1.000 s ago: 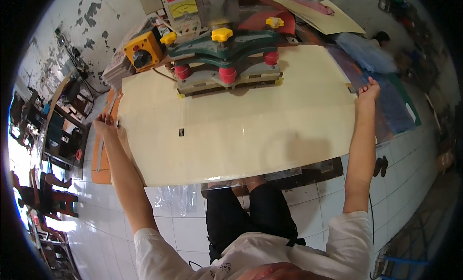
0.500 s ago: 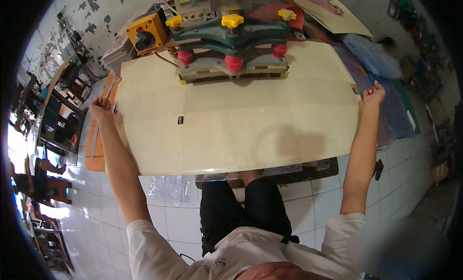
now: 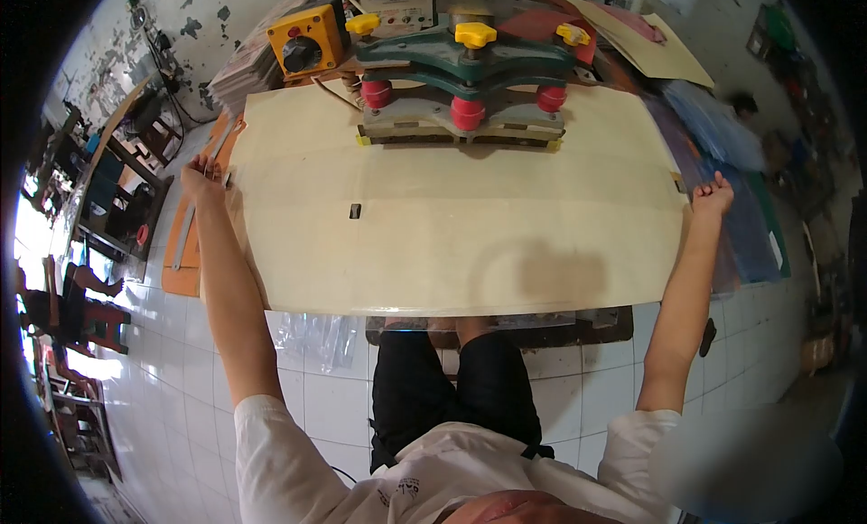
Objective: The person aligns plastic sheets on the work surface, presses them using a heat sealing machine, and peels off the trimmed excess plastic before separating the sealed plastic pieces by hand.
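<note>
A wide cream sheet (image 3: 433, 253) with a shiny front edge lies across the work surface in front of me. At its left edge is my left hand (image 3: 203, 176), fingers curled in, beside a small dark mark. My right hand (image 3: 713, 197) is closed just outside the right edge, near another dark patch (image 3: 679, 183). What either set of fingers pinches is too small to make out. A small black rectangle (image 3: 355, 211) shows on the sheet left of centre. Over the back of the sheet stands a press head (image 3: 465, 117) with yellow knobs and red spacers.
A yellow control box (image 3: 307, 41) with a black dial stands at the back left, by a paper stack (image 3: 244, 68). Blue plastic sheets (image 3: 722, 135) lie at the right. Under the left edge is an orange board (image 3: 185, 276); a stool (image 3: 587, 327) stands below the front edge.
The view has turned slightly, so the press and the sheet appear farther right. In the picture, my left hand sits higher and my right hand lower. Both remain closed beside the sheet's edges.
</note>
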`<state>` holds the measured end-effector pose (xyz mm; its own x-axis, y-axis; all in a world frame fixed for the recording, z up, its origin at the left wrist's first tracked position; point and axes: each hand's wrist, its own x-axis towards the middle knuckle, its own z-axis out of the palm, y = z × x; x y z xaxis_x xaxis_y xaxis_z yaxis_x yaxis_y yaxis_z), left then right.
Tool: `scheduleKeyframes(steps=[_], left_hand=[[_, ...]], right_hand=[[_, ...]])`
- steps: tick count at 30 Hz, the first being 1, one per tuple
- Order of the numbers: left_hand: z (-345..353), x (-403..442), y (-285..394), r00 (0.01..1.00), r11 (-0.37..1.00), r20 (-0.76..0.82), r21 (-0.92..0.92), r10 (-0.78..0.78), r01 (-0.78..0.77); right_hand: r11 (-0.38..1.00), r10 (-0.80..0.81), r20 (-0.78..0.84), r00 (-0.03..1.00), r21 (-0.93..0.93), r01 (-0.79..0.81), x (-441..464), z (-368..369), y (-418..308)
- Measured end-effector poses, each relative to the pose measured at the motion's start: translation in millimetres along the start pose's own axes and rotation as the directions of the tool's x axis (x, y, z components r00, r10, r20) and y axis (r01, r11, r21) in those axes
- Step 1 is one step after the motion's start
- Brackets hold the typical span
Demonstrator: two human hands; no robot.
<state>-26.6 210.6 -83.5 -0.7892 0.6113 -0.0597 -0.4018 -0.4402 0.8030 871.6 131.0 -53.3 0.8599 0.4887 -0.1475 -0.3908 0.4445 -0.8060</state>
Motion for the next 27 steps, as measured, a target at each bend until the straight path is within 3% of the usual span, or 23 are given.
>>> scheduleKeyframes(steps=[3,5,14,27], left_hand=[[2,0,1,1.0,1.0,-0.027,0.02,0.001,-0.001],[-5,12,-2,0.999,1.0,0.039,0.02,-0.007,0.006],[5,-8,1,0.998,0.999,-0.055,0.032,0.013,-0.011],[3,-5,-1,0.999,0.998,-0.03,0.057,0.022,-0.02]], right_hand=[[1.0,0.001,-0.022,1.0,-0.013,-0.002,-8,3,-1],[1.0,0.008,-0.055,0.998,-0.009,-0.008,-7,5,-2],[1.0,0.001,-0.055,0.998,0.001,-0.001,-9,4,-1],[1.0,0.009,-0.018,1.0,-0.021,-0.01,-2,0,1]])
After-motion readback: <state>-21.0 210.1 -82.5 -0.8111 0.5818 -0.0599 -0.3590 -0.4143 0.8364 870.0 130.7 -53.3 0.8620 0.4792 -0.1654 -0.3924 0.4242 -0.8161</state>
